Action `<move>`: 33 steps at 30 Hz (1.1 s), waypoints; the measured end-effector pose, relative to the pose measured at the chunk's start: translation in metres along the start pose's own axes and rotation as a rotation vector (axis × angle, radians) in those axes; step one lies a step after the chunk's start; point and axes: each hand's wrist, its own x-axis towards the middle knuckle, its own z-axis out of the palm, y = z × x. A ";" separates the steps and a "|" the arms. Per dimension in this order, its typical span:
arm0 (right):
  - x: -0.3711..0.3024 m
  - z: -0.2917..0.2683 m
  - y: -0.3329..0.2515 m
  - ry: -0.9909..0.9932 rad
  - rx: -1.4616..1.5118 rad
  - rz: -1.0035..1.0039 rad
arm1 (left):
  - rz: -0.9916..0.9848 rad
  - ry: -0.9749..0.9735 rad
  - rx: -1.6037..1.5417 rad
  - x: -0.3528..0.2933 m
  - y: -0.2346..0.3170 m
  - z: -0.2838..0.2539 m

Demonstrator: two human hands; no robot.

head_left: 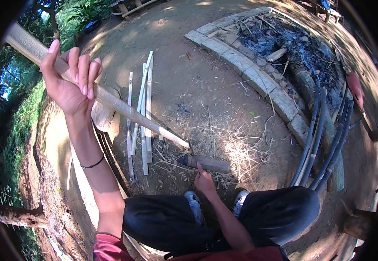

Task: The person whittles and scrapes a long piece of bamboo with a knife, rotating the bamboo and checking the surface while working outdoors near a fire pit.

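My left hand is raised at the left, its fingers curled round a long, pale bamboo strip. The strip slants down to the right, and its far end is just above a short wooden block lying on the ground. In front of my feet, my right hand is low beside that block, with the index finger stretched toward it and the other fingers folded. A thin dark edge shows between the strip's end and the block. What my right hand grips, if anything, cannot be made out.
Several split bamboo strips lie on the dirt to the left. Pale shavings are scattered round the block. A brick-edged fire pit with ash curves along the right, and dark bamboo poles lean over its near end.
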 end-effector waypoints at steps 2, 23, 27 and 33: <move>-0.001 0.002 0.001 0.004 -0.026 -0.010 | 0.047 0.010 -0.033 0.001 0.001 -0.004; 0.004 -0.052 -0.025 0.145 0.469 0.048 | 0.305 0.106 0.044 0.001 0.091 -0.052; 0.005 -0.100 -0.036 0.267 0.379 -0.065 | 0.282 0.105 0.036 0.006 0.079 -0.075; 0.014 -0.123 -0.027 0.460 0.541 -0.099 | 0.277 0.231 0.072 0.004 0.061 -0.079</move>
